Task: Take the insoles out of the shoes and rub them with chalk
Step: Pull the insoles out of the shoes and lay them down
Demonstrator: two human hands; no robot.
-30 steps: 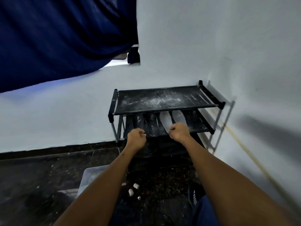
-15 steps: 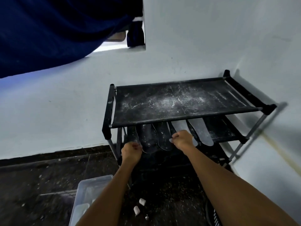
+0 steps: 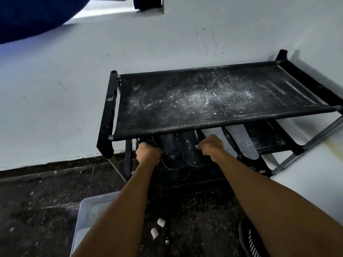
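Observation:
A black shoe rack [image 3: 111, 115] stands against the pale wall, its top shelf dusted white. On the lower shelf lie two dark insoles [image 3: 172, 154] side by side and, to their right, two chalk-whitened insoles [image 3: 243, 143]. My left hand [image 3: 148, 154] is a closed fist at the left edge of the left dark insole. My right hand [image 3: 211, 147] is closed too, thumb against the right edge of the right dark insole [image 3: 191, 153], and it covers part of a pale insole. Two chalk pieces [image 3: 161, 222] lie on the floor between my arms.
A clear plastic box [image 3: 87, 216] sits on the dark floor under my left forearm. A black shoe [image 3: 248, 238] shows at the bottom right. A small round object [image 3: 167, 242] lies near the chalk. A blue curtain [image 3: 27, 17] hangs at the top left.
The view has come closer to the rack and tilted down. Both fists stay at the front ends of the insoles; the left one sits slightly lower than a second ago.

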